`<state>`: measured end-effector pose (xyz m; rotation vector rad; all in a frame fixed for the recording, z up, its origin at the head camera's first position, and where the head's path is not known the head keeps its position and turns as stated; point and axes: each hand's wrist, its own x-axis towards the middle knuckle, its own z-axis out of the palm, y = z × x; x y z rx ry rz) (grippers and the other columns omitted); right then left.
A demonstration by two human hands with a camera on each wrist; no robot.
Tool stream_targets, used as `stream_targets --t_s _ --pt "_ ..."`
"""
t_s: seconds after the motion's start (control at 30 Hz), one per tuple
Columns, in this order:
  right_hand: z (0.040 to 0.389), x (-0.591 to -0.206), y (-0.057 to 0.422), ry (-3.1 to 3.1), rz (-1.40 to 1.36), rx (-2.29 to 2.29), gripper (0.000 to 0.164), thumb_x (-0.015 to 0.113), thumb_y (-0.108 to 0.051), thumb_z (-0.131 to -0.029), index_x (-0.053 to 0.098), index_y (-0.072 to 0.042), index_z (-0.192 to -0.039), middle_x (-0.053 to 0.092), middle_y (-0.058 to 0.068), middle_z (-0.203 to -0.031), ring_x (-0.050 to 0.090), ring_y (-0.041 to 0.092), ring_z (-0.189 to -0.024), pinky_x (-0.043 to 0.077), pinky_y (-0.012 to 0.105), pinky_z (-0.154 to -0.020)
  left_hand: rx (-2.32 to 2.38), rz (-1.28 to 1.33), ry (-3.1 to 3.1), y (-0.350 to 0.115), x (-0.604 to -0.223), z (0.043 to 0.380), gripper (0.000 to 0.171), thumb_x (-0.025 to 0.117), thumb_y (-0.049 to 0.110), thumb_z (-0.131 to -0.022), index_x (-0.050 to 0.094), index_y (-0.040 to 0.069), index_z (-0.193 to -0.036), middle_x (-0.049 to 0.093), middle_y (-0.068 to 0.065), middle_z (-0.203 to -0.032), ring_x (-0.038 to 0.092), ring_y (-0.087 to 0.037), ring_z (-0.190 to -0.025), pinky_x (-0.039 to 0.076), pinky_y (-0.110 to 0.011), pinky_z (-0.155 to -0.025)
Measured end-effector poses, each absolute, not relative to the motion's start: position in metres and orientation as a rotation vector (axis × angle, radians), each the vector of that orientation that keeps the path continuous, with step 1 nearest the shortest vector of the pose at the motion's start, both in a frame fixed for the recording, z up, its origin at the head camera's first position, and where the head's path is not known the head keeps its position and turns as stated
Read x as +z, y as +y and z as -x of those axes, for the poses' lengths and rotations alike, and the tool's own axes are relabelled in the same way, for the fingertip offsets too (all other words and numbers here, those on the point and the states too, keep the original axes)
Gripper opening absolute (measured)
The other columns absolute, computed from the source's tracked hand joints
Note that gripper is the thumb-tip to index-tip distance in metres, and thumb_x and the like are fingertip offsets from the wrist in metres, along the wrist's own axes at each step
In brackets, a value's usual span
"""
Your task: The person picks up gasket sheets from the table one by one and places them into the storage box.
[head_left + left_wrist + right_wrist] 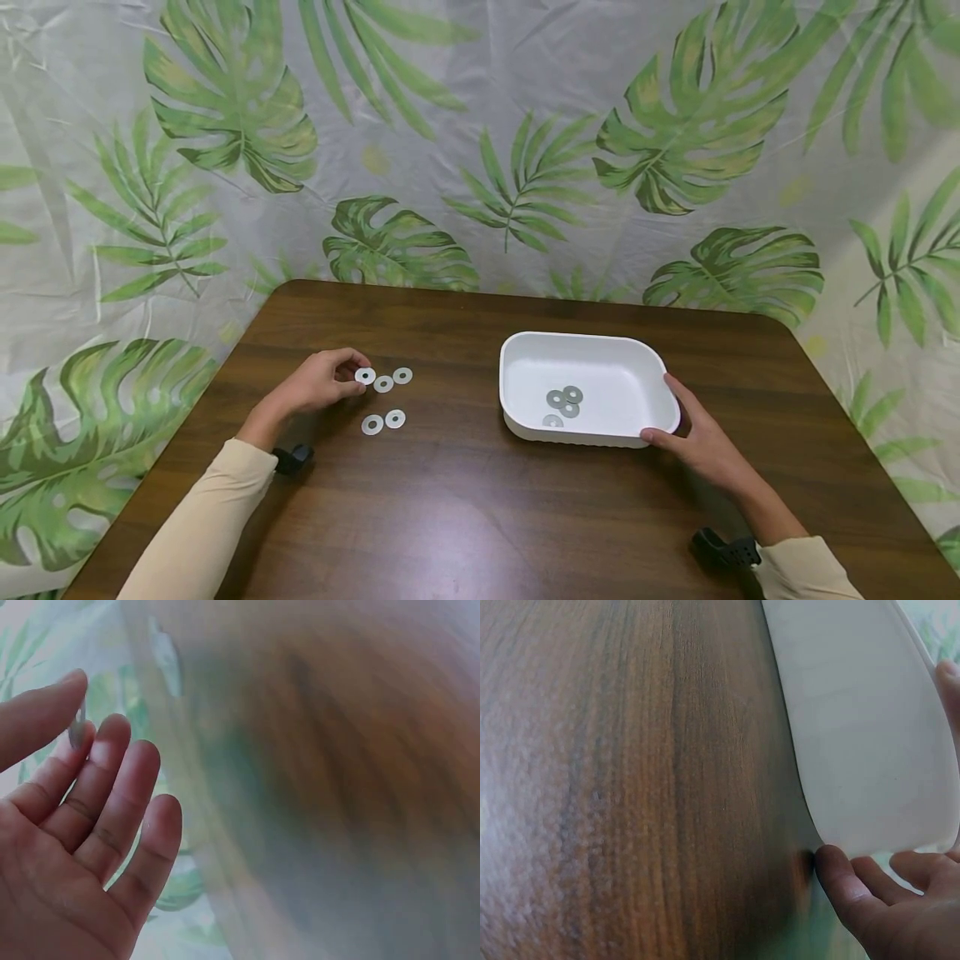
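Observation:
My left hand [327,382] pinches a flat metal washer [358,377] between thumb and fingertips, above the left side of the table. In the left wrist view the pinched washer [77,729] appears edge-on, with the other fingers spread loosely. Several more flat washers [378,388] lie just right of the hand and in front of it. A white plastic tub [615,363] stands at centre right, and several grey washers [554,399] lie on its floor. At the tub's right end, my right hand [701,442] grips the wall, thumb at the near corner and fingers along the side.
The dark wooden table [465,517] has rounded far corners. Behind it hangs a pale cloth [540,275] printed with green leaves. Both wrists wear black straps; the left wrist strap [294,458] hangs low over the table.

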<state>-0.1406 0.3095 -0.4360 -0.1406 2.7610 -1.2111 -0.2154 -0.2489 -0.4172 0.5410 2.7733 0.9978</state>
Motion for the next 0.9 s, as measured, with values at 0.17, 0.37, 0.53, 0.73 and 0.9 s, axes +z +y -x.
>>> stream_targets --t_s 0.17,0.37,0.53,0.73,0.9 --pt "0.141 -0.436 0.31 2.764 0.135 -1.202 0.104 0.074 -0.033 -0.088 0.003 -0.007 -0.16 0.014 0.032 -0.161 0.026 0.056 -0.14 0.026 0.077 -0.106 1.134 -0.579 2.732 -0.239 -0.408 0.218 0.028 0.069 0.007 -0.09 0.063 0.0 -0.117 0.069 -0.015 -0.105 0.065 -0.026 -0.099 0.054 -0.036 -0.085" --pt "0.14 -0.436 0.31 2.766 0.145 -1.209 0.103 0.074 -0.032 -0.089 0.004 -0.007 -0.16 0.014 0.032 -0.161 0.026 0.056 -0.141 0.026 0.076 -0.107 1.246 -0.577 2.685 -0.228 -0.398 0.224 0.031 0.069 0.01 -0.091 0.063 0.002 -0.121 0.067 -0.014 -0.109 0.063 -0.026 -0.104 0.052 -0.041 -0.09" --pt "0.14 -0.437 0.31 2.756 0.167 -1.228 0.102 0.074 -0.03 -0.089 0.004 -0.006 -0.16 0.014 0.033 -0.161 0.026 0.056 -0.14 0.026 0.076 -0.107 1.281 -0.6 2.66 -0.217 -0.392 0.23 0.032 0.069 0.012 -0.092 0.063 0.002 -0.122 0.067 -0.014 -0.11 0.062 -0.026 -0.107 0.052 -0.042 -0.094" --pt "0.141 -0.437 0.311 2.77 0.158 -1.215 0.102 0.074 -0.031 -0.089 0.004 -0.007 -0.16 0.015 0.032 -0.16 0.028 0.055 -0.139 0.027 0.075 -0.107 1.32 -0.641 2.64 -0.197 -0.379 0.241 0.032 0.069 0.011 -0.092 0.062 0.002 -0.122 0.066 -0.015 -0.113 0.061 -0.027 -0.109 0.051 -0.044 -0.096" --pt "0.141 -0.436 0.311 2.765 0.159 -1.212 0.103 0.074 -0.032 -0.089 0.004 -0.008 -0.16 0.015 0.032 -0.161 0.027 0.056 -0.14 0.027 0.076 -0.107 1.354 -0.705 2.617 -0.176 -0.366 0.252 0.034 0.068 0.009 -0.093 0.061 0.0 -0.124 0.064 -0.017 -0.116 0.06 -0.03 -0.112 0.051 -0.048 -0.098"
